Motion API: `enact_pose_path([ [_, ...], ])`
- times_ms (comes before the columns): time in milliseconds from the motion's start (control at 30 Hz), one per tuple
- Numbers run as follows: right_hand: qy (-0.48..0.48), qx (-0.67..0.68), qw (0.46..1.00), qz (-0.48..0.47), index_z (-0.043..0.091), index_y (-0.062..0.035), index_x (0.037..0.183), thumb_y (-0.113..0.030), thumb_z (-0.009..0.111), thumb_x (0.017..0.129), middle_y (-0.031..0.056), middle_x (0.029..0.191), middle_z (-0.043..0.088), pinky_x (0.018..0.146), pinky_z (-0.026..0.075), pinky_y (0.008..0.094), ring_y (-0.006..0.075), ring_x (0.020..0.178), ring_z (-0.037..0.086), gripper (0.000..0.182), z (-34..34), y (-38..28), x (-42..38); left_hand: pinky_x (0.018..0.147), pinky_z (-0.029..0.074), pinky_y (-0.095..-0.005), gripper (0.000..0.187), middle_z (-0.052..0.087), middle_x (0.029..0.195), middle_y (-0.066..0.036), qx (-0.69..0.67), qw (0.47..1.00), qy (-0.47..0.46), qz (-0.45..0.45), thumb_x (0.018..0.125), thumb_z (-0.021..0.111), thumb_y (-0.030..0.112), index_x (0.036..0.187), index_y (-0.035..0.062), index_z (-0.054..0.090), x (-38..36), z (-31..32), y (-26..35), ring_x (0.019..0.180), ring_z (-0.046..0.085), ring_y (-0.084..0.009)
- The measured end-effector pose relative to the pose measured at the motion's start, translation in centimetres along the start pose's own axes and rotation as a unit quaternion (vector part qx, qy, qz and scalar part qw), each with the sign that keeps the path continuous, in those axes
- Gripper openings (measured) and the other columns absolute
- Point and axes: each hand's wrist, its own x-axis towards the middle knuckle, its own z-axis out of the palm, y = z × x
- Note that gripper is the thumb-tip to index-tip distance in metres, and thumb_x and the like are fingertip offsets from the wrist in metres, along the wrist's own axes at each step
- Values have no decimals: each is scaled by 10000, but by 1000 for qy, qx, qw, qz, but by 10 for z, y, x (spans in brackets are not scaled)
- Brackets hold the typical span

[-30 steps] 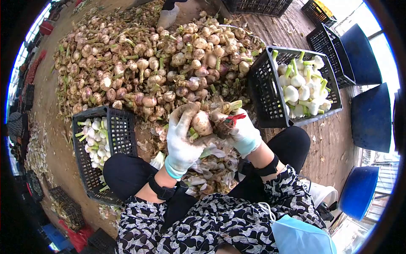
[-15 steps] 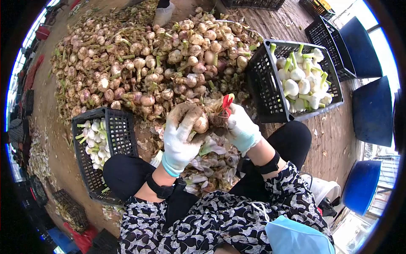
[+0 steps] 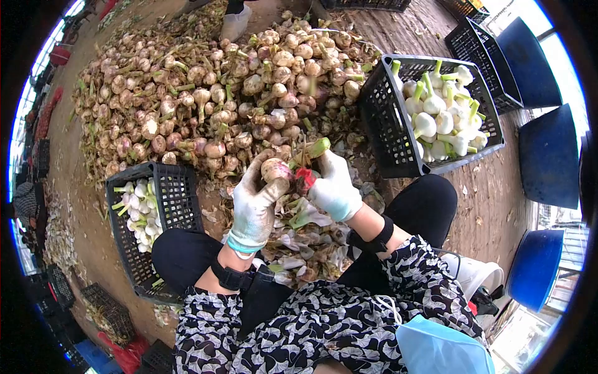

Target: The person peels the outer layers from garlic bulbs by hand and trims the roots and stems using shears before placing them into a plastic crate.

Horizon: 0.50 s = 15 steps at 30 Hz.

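Both my hands wear white gloves with dirt on the fingers. In my left hand (image 3: pixel 254 202) is a garlic bulb (image 3: pixel 275 169), unpeeled with purple streaks, gripped between thumb and fingers. Close beside it, my right hand (image 3: pixel 337 189) is closed, with a small red piece (image 3: pixel 304 177) at its fingertips, right at the bulb's side. What that red piece belongs to, I cannot tell. A cut green stem end (image 3: pixel 319 147) juts up by my right fingers. Beneath the hands lie loose garlic skins (image 3: pixel 305 240) between my legs.
A large heap of unpeeled garlic (image 3: pixel 193 106) spreads ahead. One black crate (image 3: pixel 386 118) of clean white garlic stands at the right, another crate (image 3: pixel 180 193) at the left. Blue tubs (image 3: pixel 534 268) line the right side. A person's foot (image 3: pixel 235 23) shows behind the heap.
My right hand has come lower and turned, bringing the red piece down to the bulb's side. My left hand has tilted the bulb, and its purple-streaked side now shows.
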Motion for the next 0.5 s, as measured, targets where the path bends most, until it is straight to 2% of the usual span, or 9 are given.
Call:
enact_pose_path([
  [33,1,0,1000,-1,548,9,1044,-115,659,765,94,940,636,777,458,286,185,800,567,324,-6,6,0,859,460,-282,655,577,1089,-107,35,999,9,12,766,736,182,1264,-95,413,0,0,1,954,558,-154],
  [100,-127,342,921,137,559,-1,1047,-203,682,785,67,944,634,736,466,277,167,797,581,352,-21,4,0,863,459,-292,663,558,1103,-107,47,999,11,11,703,781,129,1235,-81,446,-1,0,2,979,552,-179],
  [133,-107,456,873,133,564,-7,1065,-276,686,803,30,935,618,702,463,257,102,808,565,395,-19,-12,-7,865,461,-301,662,543,1118,-115,133,988,13,80,664,797,94,1214,-70,467,0,-3,0,994,549,-194],
  [200,-115,393,906,109,565,-3,1072,-302,684,808,24,927,613,700,464,253,90,814,560,416,-24,-11,-8,865,472,-323,668,507,1153,-139,280,938,31,201,561,823,20,1156,-23,523,4,-6,-3,1025,548,-234],
  [233,-124,328,933,85,565,0,1079,-328,682,813,18,920,608,697,464,249,77,819,556,438,-26,-12,-8,865,472,-323,668,507,1153,-139,279,938,33,201,561,823,20,1156,-23,523,5,-5,-4,1025,548,-234],
  [267,-116,186,975,25,572,-1,1049,-267,683,805,15,903,605,690,463,238,68,809,551,377,-28,-15,-3,860,477,-329,667,509,1150,-143,313,918,27,244,550,818,11,1151,-13,528,5,-3,-3,1023,550,-245],
  [333,-113,206,971,51,576,-4,1016,-228,672,802,12,886,601,681,460,238,65,791,547,324,-24,2,-2,840,488,-345,658,509,1139,-149,368,872,3,324,520,790,-24,1130,21,545,4,6,6,1005,563,-282],
  [400,-82,250,954,146,573,-15,928,-120,628,785,-12,822,575,642,439,231,53,737,509,186,-19,-13,-1,869,470,-349,673,504,1152,-150,385,857,-10,342,531,792,-11,1153,20,537,3,5,3,1027,550,-284],
  [500,-53,307,932,184,562,-15,914,-101,600,774,-14,792,560,610,427,230,48,717,482,169,-19,-2,-1,881,462,-367,677,501,1155,-153,389,850,-19,355,519,787,-20,1151,27,547,1,8,-2,1032,546,-301],
])
